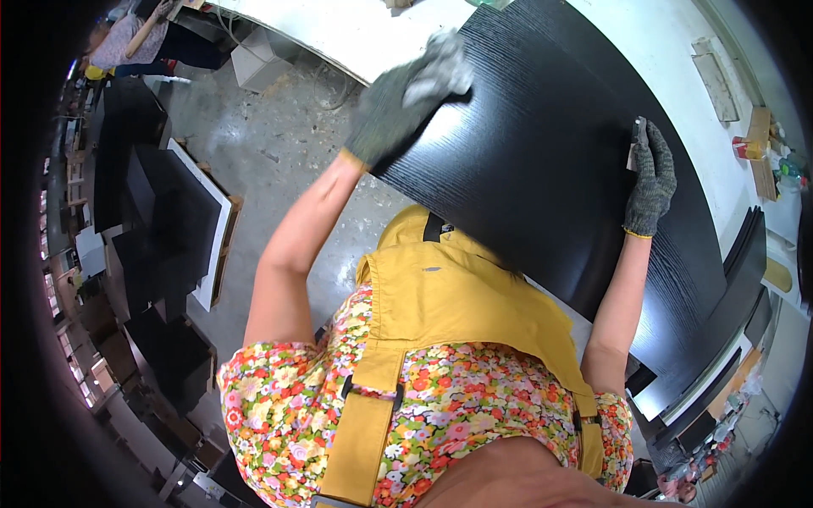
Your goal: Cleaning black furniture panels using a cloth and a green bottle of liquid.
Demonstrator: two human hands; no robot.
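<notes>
A large black wood-grain panel (542, 127) lies across the white worktop in front of me. My left hand (385, 118), in a dark grey knit glove with a yellow cuff, is closed on a crumpled whitish-grey cloth (442, 72) at the panel's left edge. Motion blurs that hand and cloth somewhat. Toward the right side of the panel, my right hand (652, 184) wears a matching glove, its fingers pointing away from me. Along its thumb side it holds a small pale, flat piece (633, 152), whose kind I cannot make out.
More black panels (741, 262) are stacked at the right. Beside the worktop's (669, 59) far right edge lies a small cardboard box (762, 152). Black panels (174, 212) rest on a pallet at the left, across the grey floor (279, 144). Another person (144, 42) stands at the far left.
</notes>
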